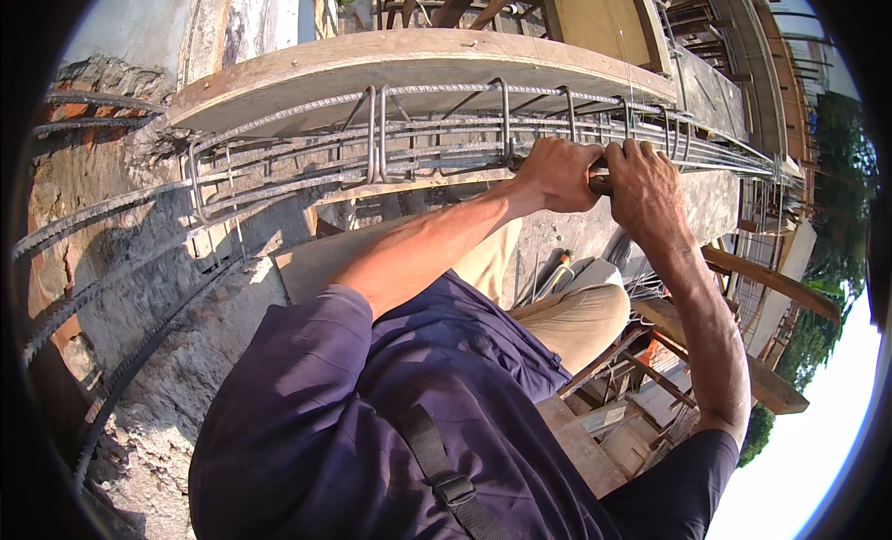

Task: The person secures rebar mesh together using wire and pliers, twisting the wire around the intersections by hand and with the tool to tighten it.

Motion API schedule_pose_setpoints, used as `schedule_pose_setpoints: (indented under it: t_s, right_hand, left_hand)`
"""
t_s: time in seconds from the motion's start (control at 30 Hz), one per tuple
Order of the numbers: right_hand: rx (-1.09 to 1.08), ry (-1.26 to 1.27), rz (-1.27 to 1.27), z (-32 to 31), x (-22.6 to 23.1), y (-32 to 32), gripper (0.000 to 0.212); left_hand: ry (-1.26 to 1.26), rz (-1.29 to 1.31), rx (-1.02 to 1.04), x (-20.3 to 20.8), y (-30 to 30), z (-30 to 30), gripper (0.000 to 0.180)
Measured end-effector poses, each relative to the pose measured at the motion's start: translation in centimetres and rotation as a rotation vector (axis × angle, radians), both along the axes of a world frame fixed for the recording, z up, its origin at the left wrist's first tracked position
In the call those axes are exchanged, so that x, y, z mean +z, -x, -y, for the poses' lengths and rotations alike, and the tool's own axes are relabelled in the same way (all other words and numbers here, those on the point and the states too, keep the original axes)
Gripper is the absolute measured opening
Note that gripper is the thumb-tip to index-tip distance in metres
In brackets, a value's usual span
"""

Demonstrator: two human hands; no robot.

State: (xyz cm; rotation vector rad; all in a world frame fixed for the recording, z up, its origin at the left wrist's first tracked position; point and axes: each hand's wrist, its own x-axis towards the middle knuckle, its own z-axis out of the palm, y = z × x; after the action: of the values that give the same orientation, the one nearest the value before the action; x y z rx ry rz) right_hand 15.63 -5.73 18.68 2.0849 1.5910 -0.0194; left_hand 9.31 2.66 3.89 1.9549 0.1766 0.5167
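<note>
A long cage of ribbed steel rebar [437, 173] with bent stirrups [506, 122] runs across in front of me. Close together at its near side are both my hands. My left hand [559, 175] is closed, and its fingers curl down out of sight toward the bars; what they grip is hidden. My right hand [645, 189] is wrapped round a dark, rod-like piece [602, 183], whose end shows between the two hands. Just above the right hand a thin wire [628, 75] stands up. Most of the dark piece is covered by the fingers.
A wooden formwork board [418, 52] lies along the cage's far side. Rough broken concrete [200, 354] with curved protruding bars [139, 354] is at left. By my knee is a tool with an orange-yellow handle [559, 272]. Timber planks [771, 282] stick out at right, above a drop.
</note>
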Motion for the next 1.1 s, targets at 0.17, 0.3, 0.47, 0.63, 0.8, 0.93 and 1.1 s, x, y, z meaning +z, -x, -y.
schedule_pose_setpoints:
  t_s: [0.17,0.3,0.47,0.63,0.8,0.93,1.1]
  right_hand:
    - [0.074,0.053,-0.024,-2.6,0.5,-1.4,0.014]
    - [0.0,0.041,-0.046,-1.8,0.3,-0.9,0.014]
    - [-0.289,0.002,-0.197,2.1,-0.9,0.9,0.024]
    - [-0.771,-0.31,-0.599,11.3,-9.4,4.6,0.031]
    - [-1.007,-0.466,-0.75,12.0,-16.2,10.5,0.037]
    - [-1.03,-0.596,-0.807,12.0,-20.4,11.8,0.035]
    - [-0.987,-0.821,-0.896,12.4,-25.2,12.8,0.028]
  left_hand:
    - [0.081,-0.097,0.027,0.9,-0.1,-1.5,0.033]
    - [0.014,-0.157,-0.007,0.9,-0.1,-1.2,0.034]
    - [-0.002,-0.24,-0.169,1.5,2.0,0.2,0.033]
    - [-0.279,0.168,0.038,-0.6,7.9,-0.4,0.055]
    - [0.312,-0.29,0.352,-4.1,8.8,-6.0,0.044]
    - [0.307,-0.604,-0.031,-5.6,6.9,-6.9,0.04]
    - [0.476,-0.589,-0.053,-6.7,6.2,-7.6,0.043]
